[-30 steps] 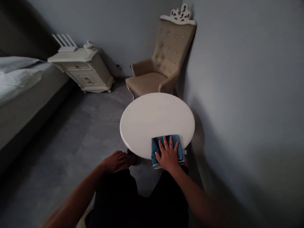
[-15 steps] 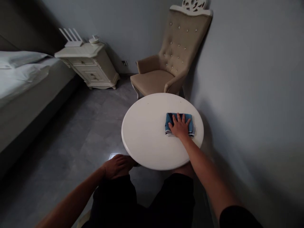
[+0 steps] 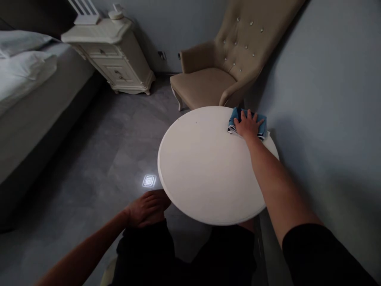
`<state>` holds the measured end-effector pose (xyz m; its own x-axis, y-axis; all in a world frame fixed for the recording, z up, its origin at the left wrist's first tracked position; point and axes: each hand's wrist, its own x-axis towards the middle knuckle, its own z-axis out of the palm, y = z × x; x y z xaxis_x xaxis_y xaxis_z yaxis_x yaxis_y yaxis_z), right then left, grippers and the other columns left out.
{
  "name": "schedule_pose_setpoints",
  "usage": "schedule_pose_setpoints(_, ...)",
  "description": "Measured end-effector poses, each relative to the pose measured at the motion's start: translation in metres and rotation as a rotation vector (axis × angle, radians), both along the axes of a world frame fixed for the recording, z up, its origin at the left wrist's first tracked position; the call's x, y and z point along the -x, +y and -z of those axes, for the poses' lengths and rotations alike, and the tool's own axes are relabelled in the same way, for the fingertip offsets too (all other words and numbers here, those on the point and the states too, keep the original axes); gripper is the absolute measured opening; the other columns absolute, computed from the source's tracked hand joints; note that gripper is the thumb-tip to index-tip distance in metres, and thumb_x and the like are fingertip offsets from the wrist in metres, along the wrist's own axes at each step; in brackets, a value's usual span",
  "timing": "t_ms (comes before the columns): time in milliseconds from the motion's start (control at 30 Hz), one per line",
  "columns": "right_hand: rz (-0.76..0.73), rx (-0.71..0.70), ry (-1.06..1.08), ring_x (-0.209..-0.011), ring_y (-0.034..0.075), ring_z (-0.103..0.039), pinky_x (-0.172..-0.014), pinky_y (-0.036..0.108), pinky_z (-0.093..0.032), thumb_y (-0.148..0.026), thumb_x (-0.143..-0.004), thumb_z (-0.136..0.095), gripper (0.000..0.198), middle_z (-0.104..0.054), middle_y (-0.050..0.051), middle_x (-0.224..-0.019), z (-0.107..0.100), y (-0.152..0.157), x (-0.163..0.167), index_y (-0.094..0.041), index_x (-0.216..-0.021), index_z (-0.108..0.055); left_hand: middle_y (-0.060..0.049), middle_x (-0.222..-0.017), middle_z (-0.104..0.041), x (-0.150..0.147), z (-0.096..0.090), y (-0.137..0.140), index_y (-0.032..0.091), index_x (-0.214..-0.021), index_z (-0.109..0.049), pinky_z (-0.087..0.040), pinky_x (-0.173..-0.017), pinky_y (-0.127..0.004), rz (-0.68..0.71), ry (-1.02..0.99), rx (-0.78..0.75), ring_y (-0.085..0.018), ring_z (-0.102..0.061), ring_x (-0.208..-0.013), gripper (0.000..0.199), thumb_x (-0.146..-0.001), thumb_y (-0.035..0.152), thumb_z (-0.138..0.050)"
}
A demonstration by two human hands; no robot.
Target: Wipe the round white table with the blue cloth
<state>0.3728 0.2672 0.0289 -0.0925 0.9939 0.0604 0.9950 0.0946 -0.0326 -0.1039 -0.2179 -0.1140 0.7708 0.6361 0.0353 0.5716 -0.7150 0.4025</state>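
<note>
My right hand [image 3: 249, 125] lies with spread fingers on a folded blue cloth [image 3: 262, 119]. Dark patches and a white edge show on the cloth, which sits at the far right rim of a round white table [image 3: 208, 171]. Fingers and palm press on it from above rather than wrapping round it. My left hand [image 3: 146, 207] rests flat over my left knee, left of the table's near edge, and holds nothing.
A tan tufted armchair [image 3: 205, 85] stands just behind the table, with a grey wall [image 3: 333, 103] on the right. At the back left are a cream nightstand [image 3: 119, 67] bearing a white router [image 3: 86, 16], and a bed [image 3: 62, 79]. A patterned light patch [image 3: 149, 180] falls on the floor.
My right hand and the cloth have slid away from me across the tabletop to its far right rim. The left hand stays on the knee. The view has tilted downward.
</note>
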Motion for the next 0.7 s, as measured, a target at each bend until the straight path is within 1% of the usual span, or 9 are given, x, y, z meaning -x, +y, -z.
schedule_pose_setpoints(67,-0.003,-0.003,0.021,-0.169,0.055,-0.018,-0.127,0.093,-0.013,-0.067,-0.115,-0.022,0.083,-0.021,0.02,-0.189,0.0,0.001,0.0,-0.019,-0.182,-0.034,-0.016,-0.142,-0.076,0.0,0.001,-0.001,0.024,-0.156,-0.067,-0.043,-0.125,-0.063,-0.011,0.0,-0.011,-0.04,-0.066,-0.133,0.067,-0.094,0.047,-0.063)
schedule_pose_setpoints(133,-0.007,-0.005,0.05,-0.17,0.054,-0.018,-0.128,0.092,-0.011,-0.067,-0.115,-0.023,0.083,-0.022,0.019,-0.189,0.0,-0.005,0.0,-0.02,-0.181,-0.036,-0.017,-0.14,-0.077,-0.003,0.001,0.0,0.023,-0.156,-0.067,-0.043,-0.124,-0.063,-0.01,-0.001,-0.045,-0.04,-0.066,-0.133,0.066,-0.094,0.046,-0.063)
schedule_pose_setpoints(233,-0.019,0.01,0.039,-0.171,0.054,-0.016,-0.13,0.09,-0.012,-0.065,-0.115,-0.022,0.082,-0.021,0.018,-0.19,-0.004,-0.025,0.001,-0.02,-0.182,-0.035,-0.016,-0.137,-0.078,-0.009,-0.002,0.002,0.022,-0.154,-0.068,-0.045,-0.121,-0.06,-0.002,0.0,-0.085,-0.04,-0.065,-0.132,0.064,-0.095,0.046,-0.062)
schedule_pose_setpoints(300,-0.031,0.028,0.009,-0.172,0.053,-0.014,-0.131,0.089,-0.013,-0.064,-0.116,-0.021,0.081,-0.018,0.017,-0.191,-0.007,-0.044,0.002,-0.019,-0.182,-0.033,-0.015,-0.135,-0.077,-0.015,-0.006,0.003,0.024,-0.15,-0.07,-0.045,-0.121,-0.058,-0.014,-0.011,-0.067,-0.039,-0.066,-0.131,0.06,-0.095,0.046,-0.061)
schedule_pose_setpoints(400,-0.047,0.049,0.003,-0.173,0.053,-0.013,-0.132,0.087,-0.012,-0.063,-0.116,-0.023,0.08,-0.018,0.016,-0.191,-0.009,-0.08,0.003,-0.02,-0.183,-0.032,-0.013,-0.136,-0.076,-0.023,-0.013,0.005,0.03,-0.145,-0.073,-0.044,-0.122,-0.054,-0.04,-0.044,-0.026,-0.036,-0.066,-0.129,0.053,-0.096,0.047,-0.063)
schedule_pose_setpoints(467,-0.063,0.041,0.019,-0.173,0.053,-0.014,-0.134,0.086,-0.011,-0.062,-0.116,-0.026,0.079,-0.02,0.015,-0.191,-0.01,-0.108,0.003,-0.02,-0.182,-0.035,-0.012,-0.136,-0.076,-0.028,-0.017,0.005,0.031,-0.143,-0.074,-0.044,-0.121,-0.051,-0.042,-0.05,-0.038,-0.035,-0.066,-0.129,0.051,-0.096,0.049,-0.065)
schedule_pose_setpoints(600,-0.11,0.035,0.039,-0.173,0.052,-0.015,-0.134,0.086,-0.009,-0.061,-0.116,-0.031,0.077,-0.022,0.014,-0.191,-0.011,-0.175,0.003,-0.02,-0.181,-0.039,-0.013,-0.14,-0.076,-0.036,-0.02,0.004,0.03,-0.146,-0.073,-0.043,-0.121,-0.05,-0.031,-0.016,-0.106,-0.035,-0.065,-0.132,0.056,-0.097,0.055,-0.066)
schedule_pose_setpoints(700,-0.159,0.043,0.053,-0.174,0.053,-0.014,-0.133,0.087,-0.009,-0.06,-0.115,-0.036,0.078,-0.021,0.015,-0.19,-0.01,-0.233,0.001,-0.019,-0.18,-0.04,-0.014,-0.144,-0.075,-0.039,-0.019,0.001,0.028,-0.151,-0.07,-0.042,-0.122,-0.049,-0.038,0.029,-0.149,-0.035,-0.065,-0.132,0.061,-0.098,0.059,-0.064)
